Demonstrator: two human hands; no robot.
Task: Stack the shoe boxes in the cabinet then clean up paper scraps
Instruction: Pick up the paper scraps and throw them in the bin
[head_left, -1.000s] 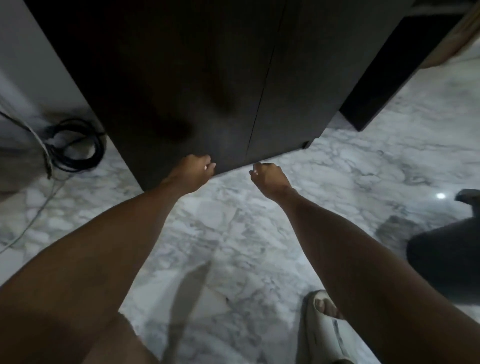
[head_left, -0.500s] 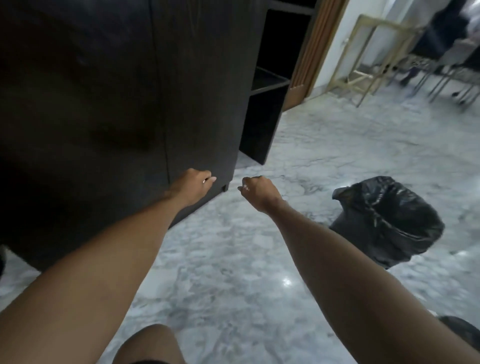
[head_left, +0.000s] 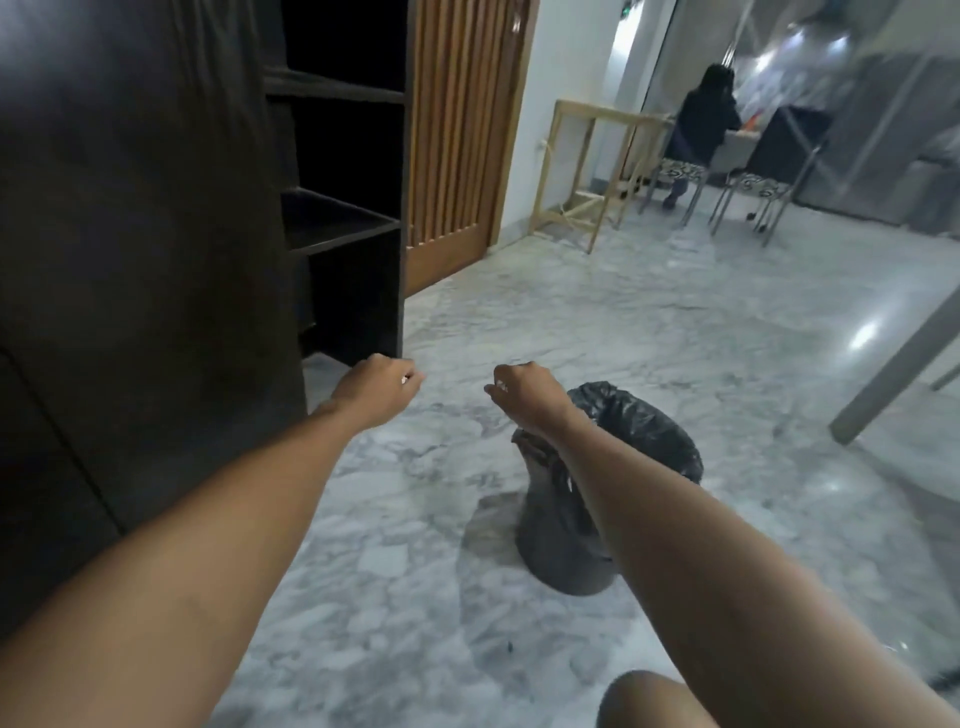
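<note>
both arms reach forward over a glossy grey-veined white marble floor (head_left: 597, 322). just beyond and below the right hand (head_left: 524, 395), its forearm crossing the rim, stands a round bin lined with a crinkled black plastic bag (head_left: 639, 431). the left hand (head_left: 376, 387) hovers beside the tall dark wood-grain cabinet (head_left: 130, 234), whose open shelves lie past its fingertips; no shoe boxes show there. both hands have fingers curled in, each pinching a small white paper scrap (head_left: 404, 381) at the fingertips. a slatted wooden door (head_left: 462, 130), a pale wooden table frame (head_left: 587, 171) and chairs lie farther off. compared with half a second ago, the bin sits closer under the right wrist and the cabinet has slid leftward.
</note>
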